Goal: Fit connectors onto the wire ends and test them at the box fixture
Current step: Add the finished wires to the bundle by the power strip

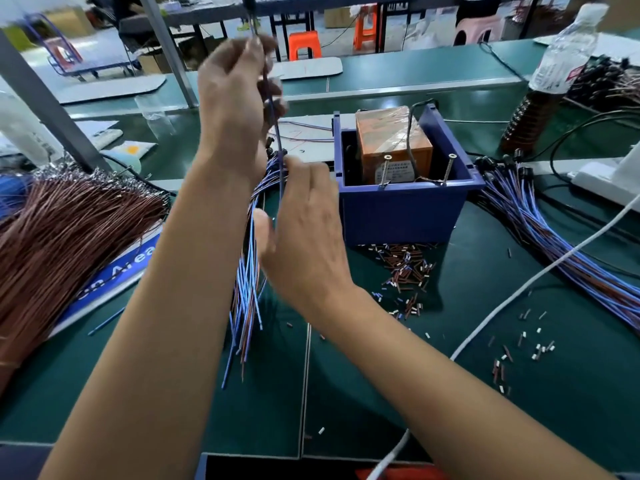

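My left hand point(235, 98) is raised above the bench and pinches the top of a thin blue and brown wire pair point(275, 133) that hangs straight down. Lower down, my right hand point(304, 230) has its fingers round the same wire pair, just above a loose bundle of blue and brown wires point(247, 282) lying on the green mat. The blue box fixture point(405, 202) stands right of my right hand, with an orange block point(391, 140) and two screws inside. Small loose connectors point(408, 268) lie scattered in front of the box.
A thick sheaf of brown wires point(69, 237) covers the left of the mat. Finished blue and brown wires with black ends point(554, 237) fan out at the right. A white cable point(519, 289) crosses the right side. A water bottle point(554, 74) stands at the back right.
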{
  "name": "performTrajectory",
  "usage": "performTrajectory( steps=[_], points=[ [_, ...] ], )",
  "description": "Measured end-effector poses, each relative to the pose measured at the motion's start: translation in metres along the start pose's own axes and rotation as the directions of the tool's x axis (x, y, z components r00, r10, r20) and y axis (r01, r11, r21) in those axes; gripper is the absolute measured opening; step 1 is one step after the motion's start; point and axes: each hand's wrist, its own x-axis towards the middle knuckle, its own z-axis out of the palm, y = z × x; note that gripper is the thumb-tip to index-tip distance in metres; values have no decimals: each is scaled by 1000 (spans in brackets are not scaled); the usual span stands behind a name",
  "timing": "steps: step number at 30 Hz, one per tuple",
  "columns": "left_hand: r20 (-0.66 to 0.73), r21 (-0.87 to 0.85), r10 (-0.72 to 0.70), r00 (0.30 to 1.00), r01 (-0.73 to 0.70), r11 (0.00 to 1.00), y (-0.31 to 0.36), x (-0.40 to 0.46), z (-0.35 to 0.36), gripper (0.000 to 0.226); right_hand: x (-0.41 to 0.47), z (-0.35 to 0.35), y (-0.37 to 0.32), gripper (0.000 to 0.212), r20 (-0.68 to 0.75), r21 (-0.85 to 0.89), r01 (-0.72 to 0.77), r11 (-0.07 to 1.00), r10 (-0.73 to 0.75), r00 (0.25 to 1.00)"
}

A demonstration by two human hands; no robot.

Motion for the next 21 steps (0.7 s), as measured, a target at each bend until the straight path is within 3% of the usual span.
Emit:
performTrajectory(
  steps=[3, 5, 7, 10, 15, 18, 21],
  points=[
    [134, -529, -81, 988, 141, 837, 18, -1, 10, 22, 7, -7, -12, 58, -60, 120, -75, 990, 83, 995],
    [99, -672, -138, 985, 169, 721, 19, 0, 12, 24, 14, -15, -12, 37, -31, 213, -140, 967, 149, 988],
    [11, -704, -188, 982, 141, 696, 15, -3, 10, 26, 20, -24, -4, 21, -17, 248, -176, 953, 186, 982],
    [-112, -676, -221, 969, 89, 732, 4, -8, 1, 29, 26, -41, 13, 24, 5, 265, -108, 958, 111, 994],
    [-227, -593, -173, 958, 5, 805, -6, -23, -22, 25, 31, -94, 44, 15, 268, 219, -46, 975, -15, 963],
    [-243, -362, 4, 970, -94, 927, -7, -35, -27, 26, 31, -129, 71, 14, 367, 119, -24, 993, -21, 930],
    [-50, 42, 288, 956, -286, 957, -13, -55, -8, 28, 24, -148, 93, 16, 338, 126, -37, 991, -8, 941]
  ],
)
